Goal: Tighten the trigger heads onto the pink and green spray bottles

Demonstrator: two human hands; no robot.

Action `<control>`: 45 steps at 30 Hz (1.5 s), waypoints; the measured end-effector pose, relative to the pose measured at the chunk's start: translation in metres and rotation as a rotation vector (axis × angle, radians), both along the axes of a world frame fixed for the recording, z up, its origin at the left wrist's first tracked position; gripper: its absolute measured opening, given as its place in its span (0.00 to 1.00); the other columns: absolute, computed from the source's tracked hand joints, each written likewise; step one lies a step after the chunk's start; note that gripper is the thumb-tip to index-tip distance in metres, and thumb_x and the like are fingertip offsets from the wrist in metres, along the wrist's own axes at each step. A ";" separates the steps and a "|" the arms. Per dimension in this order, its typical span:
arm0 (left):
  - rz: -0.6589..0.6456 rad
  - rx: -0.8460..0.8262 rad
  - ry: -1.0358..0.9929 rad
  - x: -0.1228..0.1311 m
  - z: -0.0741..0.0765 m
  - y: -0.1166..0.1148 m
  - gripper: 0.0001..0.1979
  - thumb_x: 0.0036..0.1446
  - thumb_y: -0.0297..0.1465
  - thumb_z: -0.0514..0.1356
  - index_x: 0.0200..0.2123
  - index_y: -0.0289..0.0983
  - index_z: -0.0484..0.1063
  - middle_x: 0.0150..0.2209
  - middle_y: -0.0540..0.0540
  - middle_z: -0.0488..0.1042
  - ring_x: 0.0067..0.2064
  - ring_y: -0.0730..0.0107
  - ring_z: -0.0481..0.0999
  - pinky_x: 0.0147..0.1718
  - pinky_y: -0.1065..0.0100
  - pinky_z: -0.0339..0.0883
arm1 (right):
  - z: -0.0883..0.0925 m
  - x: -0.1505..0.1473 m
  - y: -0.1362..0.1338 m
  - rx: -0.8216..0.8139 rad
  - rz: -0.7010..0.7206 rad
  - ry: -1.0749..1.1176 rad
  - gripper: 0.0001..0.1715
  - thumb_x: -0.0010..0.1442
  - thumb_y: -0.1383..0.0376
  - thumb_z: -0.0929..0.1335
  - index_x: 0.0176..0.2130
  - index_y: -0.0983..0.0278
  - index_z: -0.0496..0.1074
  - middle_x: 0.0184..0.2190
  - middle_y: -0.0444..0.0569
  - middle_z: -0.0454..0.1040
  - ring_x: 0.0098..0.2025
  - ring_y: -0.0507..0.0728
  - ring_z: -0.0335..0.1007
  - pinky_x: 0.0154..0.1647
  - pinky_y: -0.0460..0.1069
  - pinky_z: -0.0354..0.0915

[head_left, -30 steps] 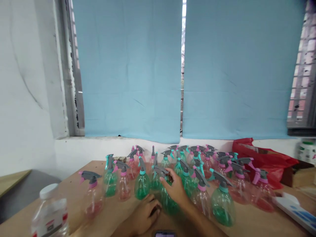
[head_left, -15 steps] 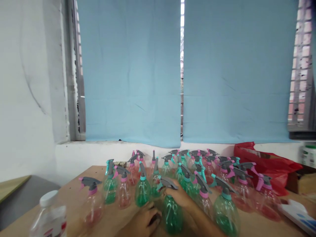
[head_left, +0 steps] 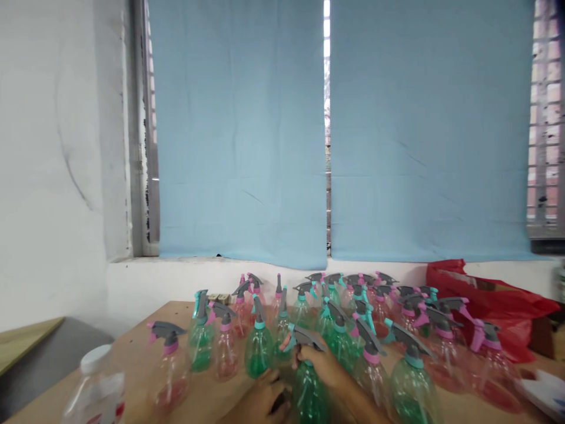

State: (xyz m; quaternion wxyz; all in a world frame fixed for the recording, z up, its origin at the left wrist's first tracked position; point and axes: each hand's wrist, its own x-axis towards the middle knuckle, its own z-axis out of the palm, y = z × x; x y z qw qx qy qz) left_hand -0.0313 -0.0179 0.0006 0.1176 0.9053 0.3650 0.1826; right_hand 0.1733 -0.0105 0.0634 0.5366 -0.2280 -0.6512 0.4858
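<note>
A green spray bottle (head_left: 310, 394) with a grey and teal trigger head stands upright at the front middle of the table. My right hand (head_left: 316, 360) is closed around its neck, just under the spray head, with fingers by the trigger. To the left of that bottle, low at the frame's bottom edge, my left hand (head_left: 263, 396) is loosely curled, and nothing shows in its fingers. Behind it is another green spray bottle (head_left: 259, 351). A pink-collared clear spray bottle (head_left: 373, 377) and a large green one (head_left: 414, 388) stand right of my right forearm.
Many more pink and green spray bottles crowd the table (head_left: 132, 359) towards the wall. A white-capped clear bottle (head_left: 95, 388) is at front left, and a lone pink spray bottle (head_left: 170, 377) stands nearby. A red plastic bag (head_left: 489, 312) lies at back right. Blue curtains (head_left: 242, 129) hang behind.
The view has shifted slightly, so the scene sits a little lower and further right. My right hand stays on the green spray bottle, and my left hand remains curled beside it.
</note>
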 end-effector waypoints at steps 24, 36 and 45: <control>-0.041 -0.014 -0.046 0.004 0.010 -0.005 0.10 0.65 0.34 0.55 0.47 0.43 0.72 0.49 0.44 0.71 0.52 0.56 0.69 0.55 0.57 0.64 | -0.006 -0.001 -0.002 -0.069 0.015 0.072 0.08 0.45 0.66 0.65 0.26 0.64 0.74 0.22 0.44 0.72 0.24 0.54 0.68 0.30 0.49 0.63; -0.041 0.008 -0.029 0.004 0.008 -0.004 0.09 0.65 0.34 0.55 0.45 0.42 0.72 0.48 0.44 0.71 0.51 0.56 0.70 0.54 0.57 0.64 | -0.010 0.001 0.008 0.052 -0.008 -0.025 0.18 0.47 0.67 0.63 0.36 0.62 0.79 0.22 0.42 0.71 0.24 0.53 0.67 0.31 0.49 0.61; -0.038 0.012 -0.005 0.005 0.011 -0.006 0.09 0.66 0.35 0.54 0.43 0.40 0.73 0.48 0.43 0.72 0.50 0.56 0.70 0.54 0.56 0.64 | -0.009 -0.002 0.001 -0.073 -0.022 0.076 0.12 0.41 0.67 0.63 0.27 0.64 0.75 0.24 0.46 0.74 0.26 0.55 0.68 0.31 0.49 0.63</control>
